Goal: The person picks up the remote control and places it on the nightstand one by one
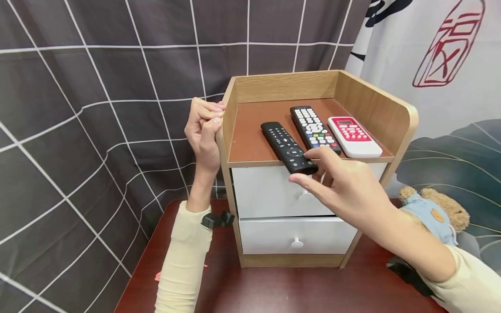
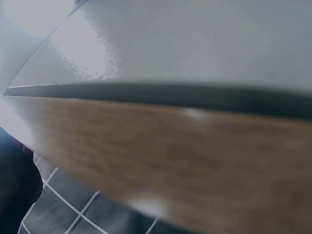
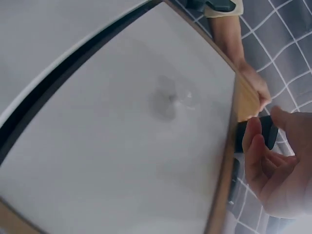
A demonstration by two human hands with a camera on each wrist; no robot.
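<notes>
My left hand (image 1: 205, 132) holds the left side panel (image 1: 231, 102) of a small wooden cabinet, its fingers curled at the panel's upper edge. My right hand (image 1: 354, 191) pinches the near end of a slim black remote control (image 1: 282, 142) between thumb and fingers. That end juts out past the front edge of the brown cabinet top (image 1: 250, 130). In the right wrist view the same hand (image 3: 280, 175) is beside the dark end of the remote. To its right lie a black remote with white keys (image 1: 313, 126) and a white-and-red remote (image 1: 358, 145).
Two white drawers with round knobs (image 1: 297, 243) form the cabinet's front. A raised wooden rim (image 1: 285, 87) bounds the top. The cabinet stands on a dark red table (image 1: 274, 287), with a teddy bear (image 1: 434, 213) in blue clothing at its right. A grey checked curtain (image 1: 117, 87) hangs behind.
</notes>
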